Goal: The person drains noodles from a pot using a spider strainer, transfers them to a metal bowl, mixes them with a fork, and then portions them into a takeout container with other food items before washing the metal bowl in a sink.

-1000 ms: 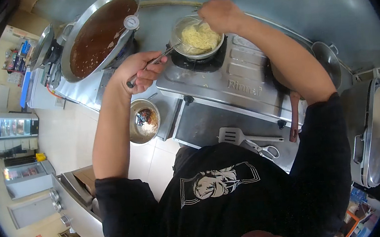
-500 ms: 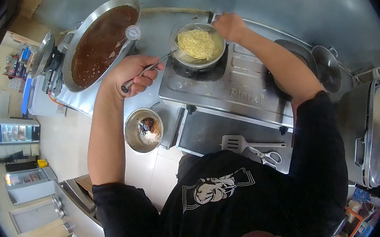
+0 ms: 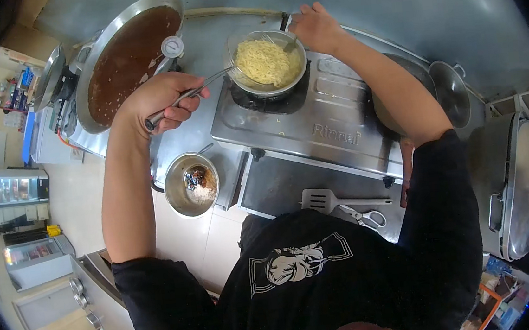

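Observation:
My left hand (image 3: 169,99) grips the dark handle of a wire strainer (image 3: 218,76). Pale yellow noodles (image 3: 262,62) lie heaped in its basket, over a metal pot (image 3: 301,75) on the left burner of the gas stove (image 3: 261,130). My right hand (image 3: 316,29) is closed beside the pot's far right rim. What it grips is mostly hidden; thin metal prongs show at the far edge of the noodles. Left of the stove's front corner stands a steel bowl (image 3: 173,193) holding dark sauce and whitish powder.
A large pan of reddish-brown broth (image 3: 130,60) with a dial thermometer (image 3: 172,46) stands at the far left. Near the stove's front lie a slotted turner (image 3: 320,200) and scissors (image 3: 366,217). To the right are a metal wok (image 3: 452,93) and a big lidded pot (image 3: 502,186).
The whole view has shifted slightly, so most things sit further left. My left hand still grips the strainer, and my right hand is a little higher relative to the pot.

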`<move>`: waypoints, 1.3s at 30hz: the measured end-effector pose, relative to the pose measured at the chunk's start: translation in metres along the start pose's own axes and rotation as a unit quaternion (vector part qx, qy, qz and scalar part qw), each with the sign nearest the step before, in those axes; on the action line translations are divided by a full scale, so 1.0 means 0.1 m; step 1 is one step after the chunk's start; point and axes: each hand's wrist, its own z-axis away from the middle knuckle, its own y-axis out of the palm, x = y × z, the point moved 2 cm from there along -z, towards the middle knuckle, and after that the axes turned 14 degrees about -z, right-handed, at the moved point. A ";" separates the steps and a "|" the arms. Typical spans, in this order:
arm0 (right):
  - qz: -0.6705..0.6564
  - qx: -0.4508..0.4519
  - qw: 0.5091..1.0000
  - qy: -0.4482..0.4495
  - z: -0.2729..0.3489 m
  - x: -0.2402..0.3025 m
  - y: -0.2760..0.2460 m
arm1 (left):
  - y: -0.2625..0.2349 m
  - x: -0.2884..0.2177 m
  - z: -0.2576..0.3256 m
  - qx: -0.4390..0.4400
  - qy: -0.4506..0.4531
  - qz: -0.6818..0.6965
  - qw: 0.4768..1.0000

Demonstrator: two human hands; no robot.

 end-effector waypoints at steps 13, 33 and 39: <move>-0.345 0.169 0.919 0.094 0.24 0.08 -0.03 | 0.01 -0.05 -0.04 -0.019 0.018 -0.128 0.991; 0.010 -0.087 0.970 -0.226 -0.50 0.77 -1.25 | -0.05 0.72 -0.10 0.094 0.078 0.200 0.972; -0.109 -0.147 0.982 -0.051 -0.32 -0.06 -1.46 | -0.06 0.87 -0.04 0.085 0.101 0.229 0.964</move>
